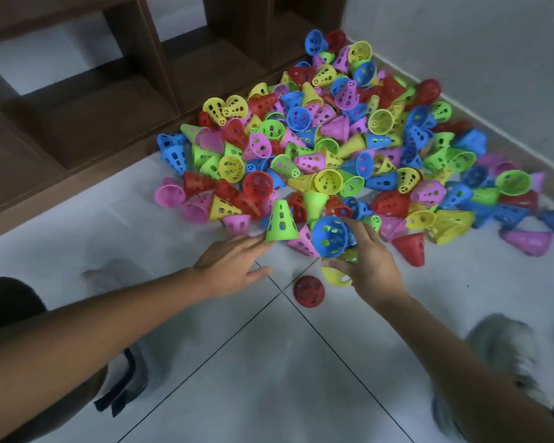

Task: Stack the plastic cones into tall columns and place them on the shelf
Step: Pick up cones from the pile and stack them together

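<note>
A big heap of perforated plastic cones in blue, green, yellow, pink and red lies on the tiled floor. My right hand grips a blue cone, its open base turned toward me; a yellow cone shows just under that hand. My left hand reaches forward with straight fingers, its fingertips touching the base of an upright green cone at the heap's near edge. A single red cone lies on the floor between my hands.
A dark brown wooden shelf with open compartments stands at the back left, against the heap. A pale wall runs along the right behind the cones. My shoes and bare floor tiles fill the foreground.
</note>
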A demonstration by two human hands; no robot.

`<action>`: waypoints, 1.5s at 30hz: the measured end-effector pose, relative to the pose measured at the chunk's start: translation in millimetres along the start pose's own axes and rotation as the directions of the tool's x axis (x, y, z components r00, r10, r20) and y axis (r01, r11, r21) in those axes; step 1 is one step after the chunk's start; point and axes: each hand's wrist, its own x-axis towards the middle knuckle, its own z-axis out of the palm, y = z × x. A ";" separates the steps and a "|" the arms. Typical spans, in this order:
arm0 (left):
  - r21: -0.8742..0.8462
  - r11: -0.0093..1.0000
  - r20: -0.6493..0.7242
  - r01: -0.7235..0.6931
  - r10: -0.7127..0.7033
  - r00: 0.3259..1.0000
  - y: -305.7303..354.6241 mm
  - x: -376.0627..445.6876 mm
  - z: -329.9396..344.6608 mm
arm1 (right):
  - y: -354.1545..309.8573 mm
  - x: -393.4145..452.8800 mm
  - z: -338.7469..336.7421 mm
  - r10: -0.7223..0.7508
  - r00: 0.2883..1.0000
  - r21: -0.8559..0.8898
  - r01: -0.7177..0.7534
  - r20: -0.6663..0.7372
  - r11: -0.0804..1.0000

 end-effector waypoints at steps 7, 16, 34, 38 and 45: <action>0.251 0.958 0.280 -0.140 0.067 0.958 54.3 9.3 30.1 | 41.6 -35.6 -7.8 0.116 0.993 0.104 -0.115 -0.007 0.988; 0.419 0.893 0.325 -0.164 0.021 0.945 85.0 -0.8 68.8 | 67.2 -64.5 -9.9 0.190 0.982 0.181 -0.185 -0.010 0.966; 0.547 0.808 0.388 -0.218 -0.014 0.922 75.7 6.3 75.2 | 28.8 -53.3 -14.3 0.294 0.951 0.544 -0.299 0.098 0.784; 0.547 0.792 0.422 -0.272 0.020 0.906 76.6 -0.5 79.2 | 31.2 -58.8 -4.6 0.309 0.935 0.508 -0.355 0.176 0.785; 0.425 0.861 0.436 -0.277 0.074 0.897 71.4 -10.5 67.0 | 31.0 -59.4 -9.2 0.318 0.925 0.464 -0.378 0.206 0.801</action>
